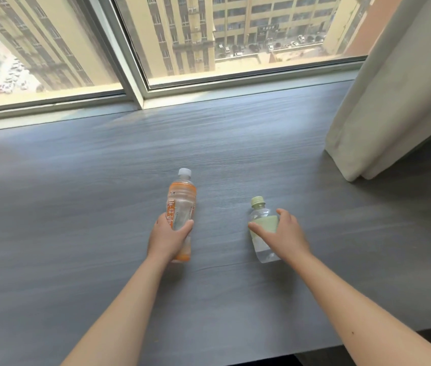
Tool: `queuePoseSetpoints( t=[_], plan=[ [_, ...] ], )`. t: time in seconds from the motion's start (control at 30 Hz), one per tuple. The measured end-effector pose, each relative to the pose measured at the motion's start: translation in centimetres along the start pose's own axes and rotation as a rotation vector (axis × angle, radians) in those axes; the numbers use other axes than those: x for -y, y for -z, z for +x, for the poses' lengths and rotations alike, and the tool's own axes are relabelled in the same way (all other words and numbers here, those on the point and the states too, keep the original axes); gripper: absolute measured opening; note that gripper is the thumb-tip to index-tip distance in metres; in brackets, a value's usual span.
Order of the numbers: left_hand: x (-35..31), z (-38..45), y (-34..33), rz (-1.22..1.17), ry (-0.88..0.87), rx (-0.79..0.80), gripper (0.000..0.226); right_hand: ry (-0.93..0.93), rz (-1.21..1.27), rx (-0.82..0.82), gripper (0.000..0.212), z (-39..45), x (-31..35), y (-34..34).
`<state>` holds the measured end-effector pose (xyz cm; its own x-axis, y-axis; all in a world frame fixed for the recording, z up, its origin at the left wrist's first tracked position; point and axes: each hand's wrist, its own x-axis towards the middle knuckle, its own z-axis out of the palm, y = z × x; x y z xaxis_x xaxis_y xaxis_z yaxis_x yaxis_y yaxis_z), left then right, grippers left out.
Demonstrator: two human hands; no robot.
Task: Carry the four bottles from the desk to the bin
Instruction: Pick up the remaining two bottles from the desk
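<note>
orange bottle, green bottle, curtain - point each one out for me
orange bottle point(181, 204): head view, on the orange label, upper body.
green bottle point(265, 221): head view, on the pale green label.
curtain point(393, 101): head view, on the middle of the cloth, at the right.

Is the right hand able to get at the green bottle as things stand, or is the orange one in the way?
Likely yes. The right hand is round the green bottle, thumb across its label. The orange bottle stands apart, gripped by the left hand, with desk showing between them.
</note>
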<state>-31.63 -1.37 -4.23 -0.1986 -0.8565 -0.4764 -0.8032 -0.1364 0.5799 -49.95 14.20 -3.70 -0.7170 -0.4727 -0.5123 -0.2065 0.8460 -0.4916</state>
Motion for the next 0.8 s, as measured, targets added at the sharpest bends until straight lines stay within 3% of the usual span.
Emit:
queuePoseSetpoints(
  t=[0.2, 0.33, 0.57, 0.8],
  plan=[
    [0.9, -1.6, 1.4, -0.37, 0.092, 0.074, 0.041, -0.057, -0.088, 0.027, 0.105, 0.2, 1.2, -0.6],
    [1.8, -3.2, 1.7, -0.317, 0.137, 0.095, 0.069, -0.067, -0.1, 0.058, 0.096, 0.3, 1.7, -0.5],
    [3.0, -6.7, 1.1, -0.303, 0.201, 0.09, 0.088, -0.017, 0.126, 0.105, 0.095, -0.9, 0.7, 0.2],
    [3.8, -10.2, -0.1, -0.301, 0.113, 0.115, 0.045, -0.059, 0.652, 0.284, 0.067, -4.2, -2.5, 2.1]
  ],
)
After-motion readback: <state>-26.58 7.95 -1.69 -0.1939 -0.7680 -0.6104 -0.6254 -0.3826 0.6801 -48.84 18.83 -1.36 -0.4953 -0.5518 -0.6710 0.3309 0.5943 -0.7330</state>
